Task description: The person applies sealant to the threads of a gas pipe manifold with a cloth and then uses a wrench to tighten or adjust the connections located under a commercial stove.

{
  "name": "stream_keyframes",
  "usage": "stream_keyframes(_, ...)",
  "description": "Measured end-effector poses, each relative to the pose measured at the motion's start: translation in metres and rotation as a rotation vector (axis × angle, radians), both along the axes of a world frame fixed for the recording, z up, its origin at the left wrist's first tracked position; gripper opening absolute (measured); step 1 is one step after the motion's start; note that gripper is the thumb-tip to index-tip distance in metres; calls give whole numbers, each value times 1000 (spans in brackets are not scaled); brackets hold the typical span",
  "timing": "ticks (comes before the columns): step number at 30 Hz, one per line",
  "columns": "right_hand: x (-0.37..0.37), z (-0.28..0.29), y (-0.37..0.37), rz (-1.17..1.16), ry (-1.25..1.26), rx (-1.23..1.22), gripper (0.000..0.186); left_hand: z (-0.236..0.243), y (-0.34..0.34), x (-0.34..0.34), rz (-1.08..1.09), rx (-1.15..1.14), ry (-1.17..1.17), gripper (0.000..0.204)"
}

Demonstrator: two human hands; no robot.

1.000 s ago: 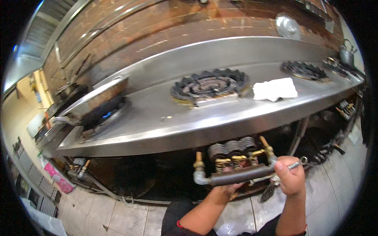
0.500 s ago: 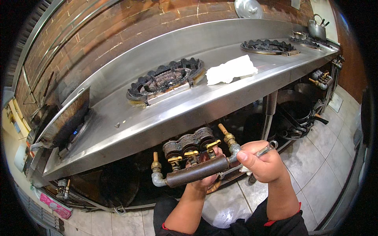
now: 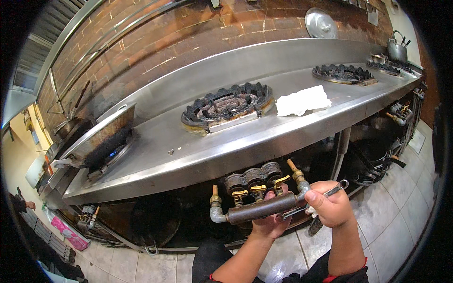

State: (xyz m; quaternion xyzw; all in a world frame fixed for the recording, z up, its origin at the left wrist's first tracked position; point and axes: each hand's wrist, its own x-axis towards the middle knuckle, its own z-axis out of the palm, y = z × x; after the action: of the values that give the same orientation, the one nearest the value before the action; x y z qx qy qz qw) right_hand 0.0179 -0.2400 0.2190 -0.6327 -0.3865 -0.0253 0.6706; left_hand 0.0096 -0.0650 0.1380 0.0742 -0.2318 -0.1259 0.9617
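Observation:
A dark gas manifold pipe (image 3: 260, 209) runs under the stove's front edge, with a grey elbow and brass nozzle at each end and yellow-handled valves (image 3: 258, 188) along it. My left hand (image 3: 271, 227) is wrapped round the pipe from behind and below; part of its fingers is hidden by the pipe. My right hand (image 3: 332, 207) grips a silver wrench (image 3: 340, 186), whose ring end sticks out past the fist. The right thumb lies close by the right-hand elbow (image 3: 303, 189). A bit of white cloth or paper (image 3: 311, 211) shows beneath that hand.
Above is a steel stove top with a round burner (image 3: 229, 104), a white cloth (image 3: 303, 100) and a large wok (image 3: 101, 134) over a blue flame. Pans (image 3: 370, 162) sit below at right. Another person's hand (image 3: 30, 205) shows at the far left.
The view has shifted, so the stove and manifold sit farther right and lower. Both hands stay at the manifold, the right one still holding the wrench. Another person has come into view at left.

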Motion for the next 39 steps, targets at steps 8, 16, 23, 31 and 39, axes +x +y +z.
stream_keyframes(8, 0, 0, 1, 4, -12, 12, 34, 21, -16, -2, 94, -6, -89, 39)
stream_keyframes(16, 10, 3, -6, 47, -137, -96, 36, 30, -20, -4, 224, 25, -55, 36)
stream_keyframes(23, 12, 2, -5, 44, -131, -79, 35, 25, -17, -6, 195, 23, 16, 35)
stream_keyframes(31, 8, 3, 0, 14, -184, 8, 31, 17, -11, -3, 219, 101, -60, 46)
stream_keyframes(39, 3, -3, 6, -21, -79, 84, 33, 33, -22, -7, 328, 126, -137, 42)
